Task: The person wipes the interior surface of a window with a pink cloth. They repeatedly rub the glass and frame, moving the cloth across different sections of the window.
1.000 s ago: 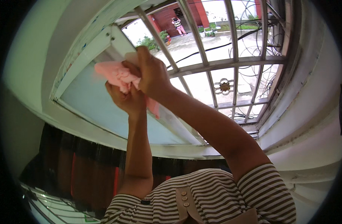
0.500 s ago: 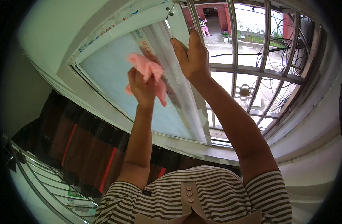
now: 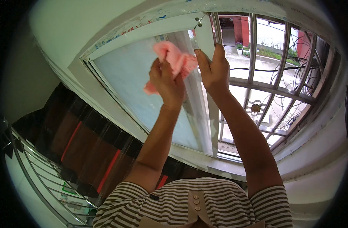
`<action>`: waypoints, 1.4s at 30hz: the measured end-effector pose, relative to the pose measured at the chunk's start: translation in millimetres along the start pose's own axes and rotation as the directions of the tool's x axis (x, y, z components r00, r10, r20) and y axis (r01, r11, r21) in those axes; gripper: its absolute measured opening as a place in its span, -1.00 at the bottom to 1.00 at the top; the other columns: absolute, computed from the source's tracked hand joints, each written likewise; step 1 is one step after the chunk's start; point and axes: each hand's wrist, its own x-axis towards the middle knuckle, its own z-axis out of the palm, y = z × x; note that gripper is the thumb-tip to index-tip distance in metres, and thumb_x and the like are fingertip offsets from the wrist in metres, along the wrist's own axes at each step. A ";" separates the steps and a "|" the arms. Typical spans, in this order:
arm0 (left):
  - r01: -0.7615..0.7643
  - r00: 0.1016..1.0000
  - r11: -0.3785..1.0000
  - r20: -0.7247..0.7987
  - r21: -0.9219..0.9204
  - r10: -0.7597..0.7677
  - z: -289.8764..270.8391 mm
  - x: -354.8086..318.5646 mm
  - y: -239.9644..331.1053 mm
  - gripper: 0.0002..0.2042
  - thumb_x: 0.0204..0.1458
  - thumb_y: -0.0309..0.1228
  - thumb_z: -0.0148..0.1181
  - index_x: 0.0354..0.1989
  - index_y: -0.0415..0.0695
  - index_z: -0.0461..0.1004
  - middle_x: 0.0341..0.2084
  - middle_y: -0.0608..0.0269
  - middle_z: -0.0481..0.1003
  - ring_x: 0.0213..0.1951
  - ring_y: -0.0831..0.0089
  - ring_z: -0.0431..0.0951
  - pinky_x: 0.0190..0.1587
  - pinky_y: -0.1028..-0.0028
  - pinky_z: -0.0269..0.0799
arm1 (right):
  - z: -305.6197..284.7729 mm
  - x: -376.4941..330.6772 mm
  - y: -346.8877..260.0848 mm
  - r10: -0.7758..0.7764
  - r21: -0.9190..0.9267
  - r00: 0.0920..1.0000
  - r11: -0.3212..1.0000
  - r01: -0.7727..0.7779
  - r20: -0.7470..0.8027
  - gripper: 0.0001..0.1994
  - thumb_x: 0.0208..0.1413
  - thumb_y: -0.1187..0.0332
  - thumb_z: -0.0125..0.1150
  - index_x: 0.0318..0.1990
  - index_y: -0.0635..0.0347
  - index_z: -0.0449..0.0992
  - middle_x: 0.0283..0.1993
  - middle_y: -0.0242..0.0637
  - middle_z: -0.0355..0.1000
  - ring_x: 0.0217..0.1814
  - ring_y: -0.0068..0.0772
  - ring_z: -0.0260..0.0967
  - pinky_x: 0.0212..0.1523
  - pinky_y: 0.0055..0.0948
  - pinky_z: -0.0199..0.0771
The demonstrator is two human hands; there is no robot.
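My left hand point(image 3: 167, 81) is raised and closed around a crumpled pink cloth point(image 3: 173, 60), pressed against the frosted glass of a sliding window pane point(image 3: 132, 81). My right hand point(image 3: 214, 70) grips the white vertical edge of that pane's frame point(image 3: 204, 36) just to the right of the cloth. Both arms reach up from my striped shirt at the bottom of the view.
A white metal window grille point(image 3: 274, 89) with a flower ornament covers the open part of the window on the right. A white sill point(image 3: 204, 161) runs below. Dark tiled wall point(image 3: 86, 144) and a wire rack point(image 3: 41, 178) sit at lower left.
Both hands have shifted up and toward the pane's top right corner. The cloth moved along the glass with my left hand, and my right hand slid higher on the frame edge.
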 end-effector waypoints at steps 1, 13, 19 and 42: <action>-0.028 1.000 1.000 0.009 -0.003 0.028 0.3 -4.5 8.5 -0.51 -0.15 -0.68 0.12 0.07 -0.27 0.37 0.06 -0.16 0.30 0.03 -0.07 0.30 0.08 0.14 0.20 | 0.4 -0.6 2.3 -0.017 -0.001 1.000 1.000 0.017 -0.009 -0.65 0.15 0.28 0.19 -0.15 0.38 0.23 -0.50 0.16 0.35 -0.47 0.25 0.39 -0.52 -0.10 0.32; -0.144 0.987 0.989 0.080 0.035 0.141 -7.1 -6.7 19.8 -0.47 -0.29 -0.69 0.18 0.01 -0.20 0.42 0.07 -0.01 0.33 0.02 0.00 0.31 0.05 0.14 0.24 | -0.9 -1.6 -6.4 0.142 -0.088 0.989 0.987 -0.137 0.047 -0.75 0.18 0.38 0.14 -0.11 0.34 0.28 -0.31 -0.03 0.51 -0.30 -0.17 0.53 -0.28 -0.32 0.47; -0.146 0.988 0.989 0.047 0.009 0.146 -5.6 21.3 12.6 -0.51 -0.31 -0.69 0.20 -0.06 -0.17 0.48 0.03 0.05 0.36 -0.03 0.05 0.32 0.01 0.20 0.24 | -3.8 -2.8 -3.6 0.114 -0.077 0.990 0.991 -0.108 0.083 -0.76 0.19 0.41 0.11 -0.11 0.36 0.26 -0.31 -0.02 0.49 -0.30 -0.22 0.52 -0.28 -0.37 0.46; -0.276 0.960 0.961 -0.050 -0.031 0.274 -1.7 27.5 11.9 -0.58 -0.38 -0.55 0.31 -0.19 -0.08 0.52 0.00 0.18 0.41 -0.07 0.13 0.38 -0.03 0.23 0.24 | -2.5 -2.8 0.5 0.139 -0.056 0.987 0.989 -0.135 0.078 -0.75 0.20 0.46 0.09 -0.04 0.37 0.26 -0.20 -0.10 0.46 -0.21 -0.46 0.40 -0.19 -0.48 0.41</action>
